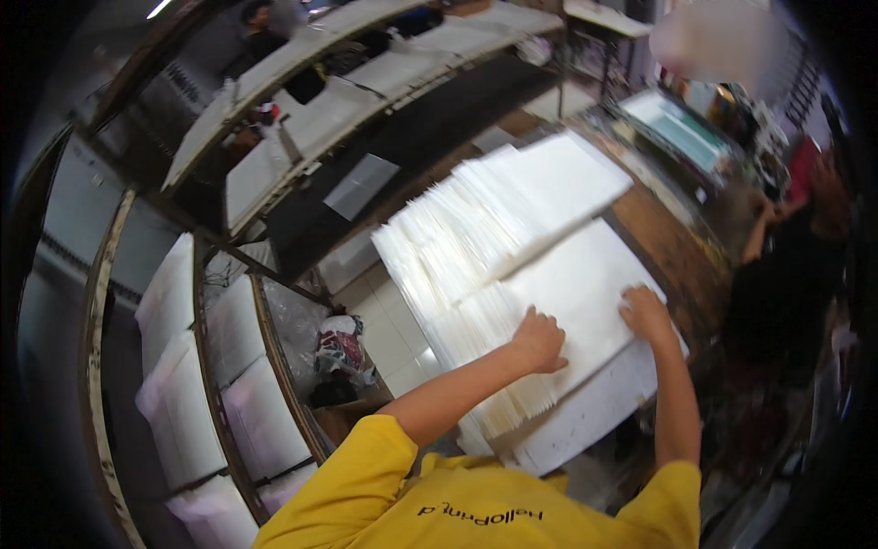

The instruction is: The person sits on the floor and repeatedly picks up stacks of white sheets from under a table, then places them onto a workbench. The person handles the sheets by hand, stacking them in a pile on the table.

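Note:
Near the middle lies a stack of white sheets (585,284), its left side fanned into many thin layers. My left hand (540,341) rests on the top sheet beside the fanned edges, its fingers loosely bent and apart. At the right edge of the same stack, my right hand (646,314) touches the sheet with its fingers spread and slightly curled. Neither hand shows anything gripped. A second fanned stack of white sheets (567,188) lies just beyond, against the first. Below my hands, a white board (585,412) sticks out from under the near stack.
A wooden table (663,229) carries the stacks. Racks with white sheets (178,412) stand at left. Long white-topped tables (393,69) run across the back. A teal-and-white framed panel (677,128) lies at far right, near another person (791,265). A plastic bag (343,348) sits on the floor.

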{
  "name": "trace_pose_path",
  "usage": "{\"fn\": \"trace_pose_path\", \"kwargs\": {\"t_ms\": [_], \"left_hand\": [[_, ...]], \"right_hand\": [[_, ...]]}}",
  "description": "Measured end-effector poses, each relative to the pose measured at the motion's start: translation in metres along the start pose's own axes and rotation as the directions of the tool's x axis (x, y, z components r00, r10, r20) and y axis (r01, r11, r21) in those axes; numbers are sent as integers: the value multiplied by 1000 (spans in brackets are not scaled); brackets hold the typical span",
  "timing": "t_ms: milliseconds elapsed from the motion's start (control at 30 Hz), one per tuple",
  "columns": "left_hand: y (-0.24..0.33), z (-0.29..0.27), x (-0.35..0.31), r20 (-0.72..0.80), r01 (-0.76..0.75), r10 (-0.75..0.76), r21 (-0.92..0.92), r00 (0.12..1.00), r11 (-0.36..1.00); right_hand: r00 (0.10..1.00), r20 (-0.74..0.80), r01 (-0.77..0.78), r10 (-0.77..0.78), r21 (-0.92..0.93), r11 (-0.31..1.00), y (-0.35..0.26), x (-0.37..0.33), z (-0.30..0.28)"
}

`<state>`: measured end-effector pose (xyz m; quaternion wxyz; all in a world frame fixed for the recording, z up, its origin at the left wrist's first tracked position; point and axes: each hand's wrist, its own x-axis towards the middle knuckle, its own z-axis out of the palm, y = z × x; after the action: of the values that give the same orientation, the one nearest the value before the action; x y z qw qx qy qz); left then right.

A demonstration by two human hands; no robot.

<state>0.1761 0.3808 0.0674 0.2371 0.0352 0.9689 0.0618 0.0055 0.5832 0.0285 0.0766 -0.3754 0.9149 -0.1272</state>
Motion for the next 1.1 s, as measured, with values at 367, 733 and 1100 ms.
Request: {"fn": "trace_pose_path", "kwargs": {"t_ms": [367, 733, 1100], "left_hand": [[-68, -41, 125, -352, 133, -261, -348, 899, 928], [-57, -35, 145, -253, 230, -313, -309, 915, 923], [-61, -27, 145, -264, 228, -343, -383, 902, 895]], "right_hand": [[848, 197, -529, 492, 346, 775, -48, -76, 9], [826, 241, -561, 510, 249, 790, -82, -57, 8], [845, 204, -529, 495, 173, 831, -80, -56, 24]]}}
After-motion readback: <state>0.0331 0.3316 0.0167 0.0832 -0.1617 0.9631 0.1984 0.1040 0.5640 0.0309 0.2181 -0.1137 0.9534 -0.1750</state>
